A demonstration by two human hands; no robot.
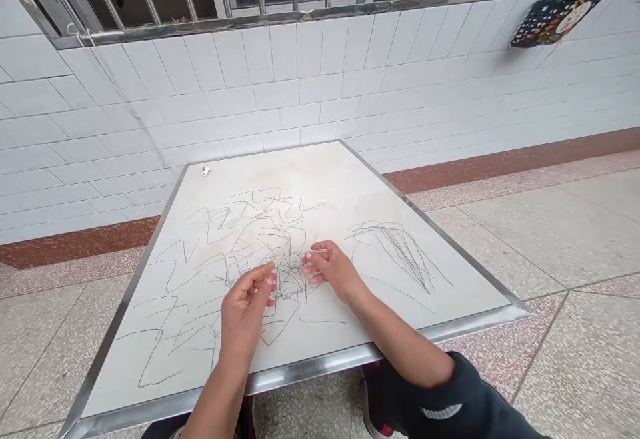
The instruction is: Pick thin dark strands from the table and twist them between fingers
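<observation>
Many thin dark wires, bent in zigzags, lie tangled over the left and middle of the white table (300, 179). A looser bundle of straighter wires (400, 252) rests to the right. My left hand (250, 299) is over the middle of the tangle, thumb and fingertips pinched together near a thin wire. Just to its right, my right hand (330, 269) has its thumb against its index finger and the other fingers curled, beside the tangle. What either pinch holds is too fine to make out. The two hands are apart.
A small white and red object (206, 171) sits at the table's far left corner. The table has a metal edge (310, 361). Behind it stands a white tiled wall (280, 92) with barred windows. A patterned bag (555, 22) hangs at the upper right.
</observation>
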